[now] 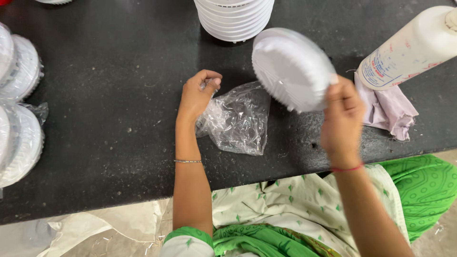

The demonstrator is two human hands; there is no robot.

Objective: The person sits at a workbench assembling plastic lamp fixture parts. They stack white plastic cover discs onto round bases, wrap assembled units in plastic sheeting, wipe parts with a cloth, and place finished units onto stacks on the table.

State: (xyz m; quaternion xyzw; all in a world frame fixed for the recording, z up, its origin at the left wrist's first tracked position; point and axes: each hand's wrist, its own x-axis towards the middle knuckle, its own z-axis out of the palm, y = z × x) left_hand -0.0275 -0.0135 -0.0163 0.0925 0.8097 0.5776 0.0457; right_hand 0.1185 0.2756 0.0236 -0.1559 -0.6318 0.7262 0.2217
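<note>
Two hands busy: left hand (197, 95) pinching clear plastic bag (238, 119); right hand (342, 119) gripping white ribbed disc (290, 66).

Disc (291, 69) in right hand (342, 119): white plastic, matt, ribbed rim. Bag (236, 119) pinched by left hand (196, 97): thin clear plastic film, crinkled, glossy highlights. Table (109, 119): black stone-like slab, smooth, slightly speckled, dusty with small white crumbs. Stack of discs (234, 19): same white matt plastic, ribbed edges. Bagged discs (19, 123) on the left: white plastic under shiny clear film. Bottle (409, 50): white plastic, semi-gloss, printed label. Rag (388, 109): pale lilac cloth, soft, crumpled, frayed edges.
</note>
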